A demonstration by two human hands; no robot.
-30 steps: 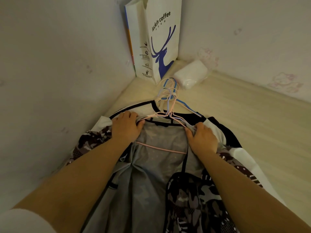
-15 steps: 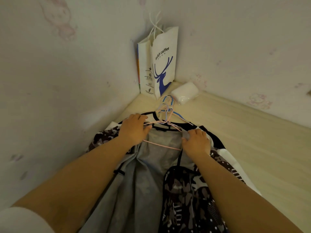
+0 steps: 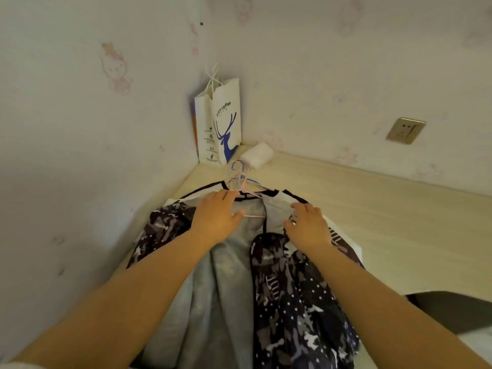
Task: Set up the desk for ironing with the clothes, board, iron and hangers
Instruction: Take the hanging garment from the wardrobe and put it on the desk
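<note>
Clothes pile (image 3: 234, 275) lies on the desk (image 3: 399, 209) in the wall corner, at least three garments (grey, camouflage, white with black trim): soft, limp, likely to slide, so best lifted by the shoulders over the hangers. Wire hangers (image 3: 241, 179), hooks bunched at the collar, several, exact count unclear, look light and springy. Left hand (image 3: 217, 218) and right hand (image 3: 310, 226) rest spread on the shoulders, fingers relaxed, gripping nothing.

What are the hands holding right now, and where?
Nothing gripped: the left hand rests on the clothes near the hangers; the right hand hovers, fingers relaxed.
</note>
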